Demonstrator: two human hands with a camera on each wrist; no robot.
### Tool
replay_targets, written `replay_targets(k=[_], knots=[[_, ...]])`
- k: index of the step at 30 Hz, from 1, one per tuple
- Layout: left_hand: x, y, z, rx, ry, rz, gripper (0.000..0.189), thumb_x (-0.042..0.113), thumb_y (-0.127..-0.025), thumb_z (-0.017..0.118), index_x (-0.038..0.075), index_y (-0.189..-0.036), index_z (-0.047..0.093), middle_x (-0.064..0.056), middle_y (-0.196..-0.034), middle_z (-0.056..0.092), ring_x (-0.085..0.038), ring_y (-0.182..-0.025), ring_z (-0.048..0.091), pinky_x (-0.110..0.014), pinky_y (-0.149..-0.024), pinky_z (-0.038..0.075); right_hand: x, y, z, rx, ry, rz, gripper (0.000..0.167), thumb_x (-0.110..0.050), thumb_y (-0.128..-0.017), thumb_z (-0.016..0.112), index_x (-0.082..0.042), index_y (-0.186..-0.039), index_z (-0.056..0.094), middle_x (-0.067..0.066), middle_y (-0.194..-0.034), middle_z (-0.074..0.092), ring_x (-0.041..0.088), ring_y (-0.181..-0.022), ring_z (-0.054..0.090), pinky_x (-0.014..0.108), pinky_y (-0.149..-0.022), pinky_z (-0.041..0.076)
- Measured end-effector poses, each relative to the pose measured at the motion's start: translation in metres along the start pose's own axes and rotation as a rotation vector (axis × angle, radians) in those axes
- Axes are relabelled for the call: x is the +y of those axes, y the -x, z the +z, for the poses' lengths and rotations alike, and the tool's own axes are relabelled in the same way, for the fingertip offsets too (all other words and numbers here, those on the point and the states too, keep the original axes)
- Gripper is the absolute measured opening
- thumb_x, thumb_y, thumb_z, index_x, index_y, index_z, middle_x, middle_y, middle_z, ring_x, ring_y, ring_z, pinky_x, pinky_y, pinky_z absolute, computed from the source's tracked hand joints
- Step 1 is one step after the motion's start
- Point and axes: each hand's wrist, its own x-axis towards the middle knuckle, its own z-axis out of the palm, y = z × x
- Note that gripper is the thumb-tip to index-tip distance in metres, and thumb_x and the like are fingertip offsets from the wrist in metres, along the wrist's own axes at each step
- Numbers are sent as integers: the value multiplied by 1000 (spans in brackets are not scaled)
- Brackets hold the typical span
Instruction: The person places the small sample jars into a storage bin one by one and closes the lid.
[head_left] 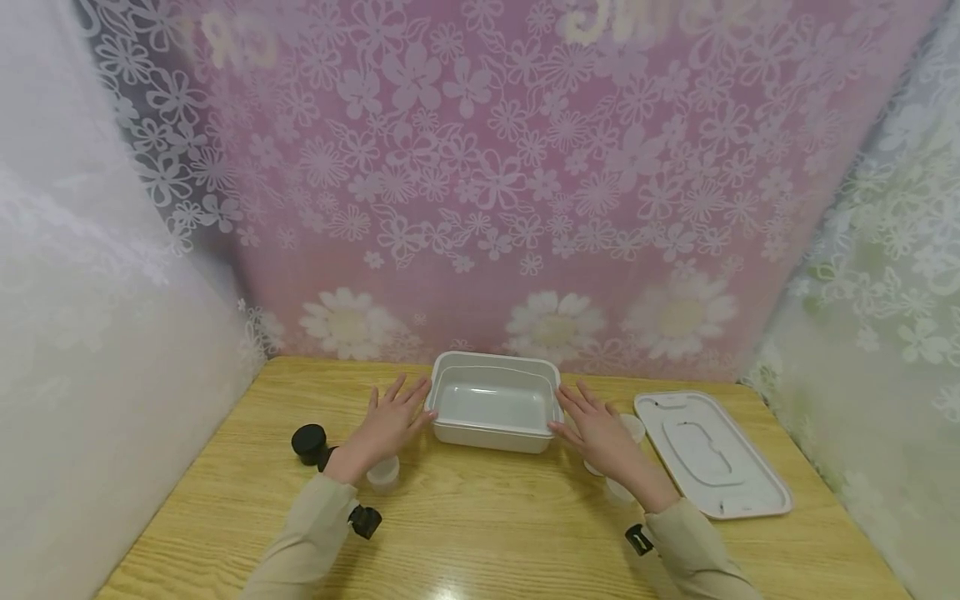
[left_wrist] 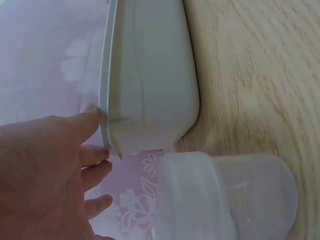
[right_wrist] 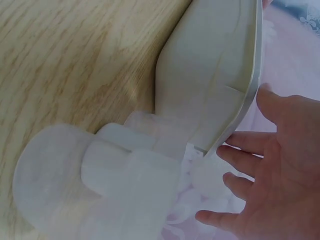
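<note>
A white rectangular plastic container (head_left: 491, 439), with nothing inside it, stands on the wooden table near the back wall. My left hand (head_left: 387, 427) touches its left end, fingers spread and fairly straight. At the opposite end my right hand (head_left: 602, 432) touches the rim (right_wrist: 257, 65) in the same way, thumb on the near side. In the left wrist view, thumb and fingertips meet the rim (left_wrist: 104, 75). Below my left hand stands a small translucent lidded jar (left_wrist: 255, 195). Several similar translucent jars (right_wrist: 55, 170) stand under my right hand, partly hidden by it.
A white rectangular lid (head_left: 708, 454) with a grooved face lies at the right of the table (head_left: 480, 533). On the left, beside my left wrist, is a black-topped jar (head_left: 309, 442) with another dark object (head_left: 326, 457) partly hidden. Flowered curtains (head_left: 480, 208) border the back and sides.
</note>
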Motion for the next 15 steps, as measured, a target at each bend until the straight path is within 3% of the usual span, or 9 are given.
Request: replay_targets(k=[6,15], knots=[[0,0,1,-11,-8,33,61,33,-108,49,6,-160,30,-13,-164,30,-43,-153,15,-78,-113,5,-1,1,-1,-11,10,-3,66,-36,-104,59,0,-155,38,18,-161,35,43,-151,21,75,-110,25],[4,3,-1,-19,-10,22,61,33,-108,50,6,-159,33,-11,-164,31,-41,-154,15,-76,-114,6,-1,4,0,-10,-4,-9,67,-36,-103,59,-1,-155,37,17,-161,34,44,-151,21,75,-110,24]])
